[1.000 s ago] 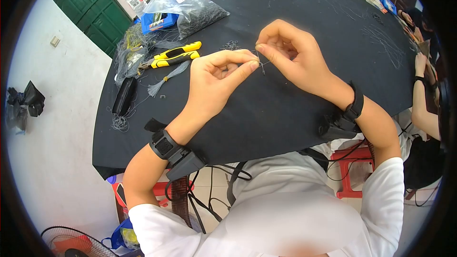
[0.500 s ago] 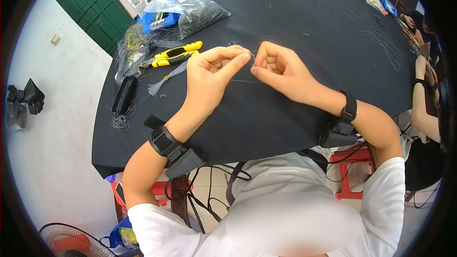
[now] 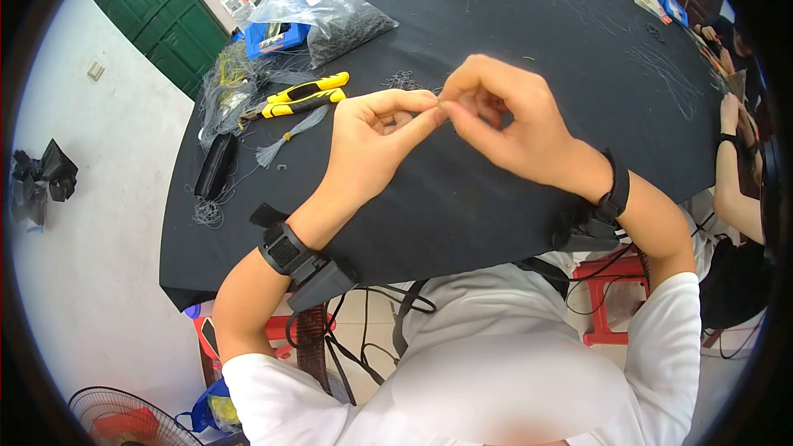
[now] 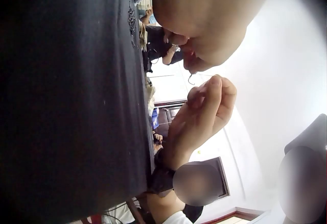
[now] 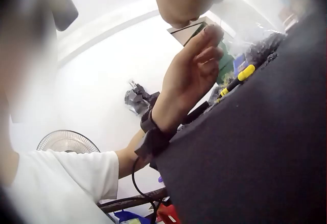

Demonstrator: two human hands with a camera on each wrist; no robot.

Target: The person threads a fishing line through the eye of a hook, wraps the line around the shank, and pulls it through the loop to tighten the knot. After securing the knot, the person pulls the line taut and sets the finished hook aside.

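My left hand (image 3: 368, 136) pinches a small fish hook (image 4: 191, 78) between thumb and forefinger; its curved end sticks out below the fingertips in the left wrist view. My right hand (image 3: 516, 120) is just to the right, thumb and forefinger pinched together at the left fingertips. It holds a thin fishing line, mostly hidden by the fingers. Both hands are above the black-covered table (image 3: 462, 215). Behind the fingertips lies a small pile of dark hooks (image 3: 401, 80).
Yellow-and-black pliers (image 3: 306, 95) lie left of the hands, near a tied bundle of line (image 3: 289, 139) and a black case (image 3: 216, 167). Farther back stands a clear bag (image 3: 351, 29) of dark small pieces. Another person's arm (image 3: 735, 165) is at the right edge.
The right hand has dipped toward me and come back up, and its fingertips meet the left ones again. A strand that showed between the hands is now hidden. The left hand has barely shifted.
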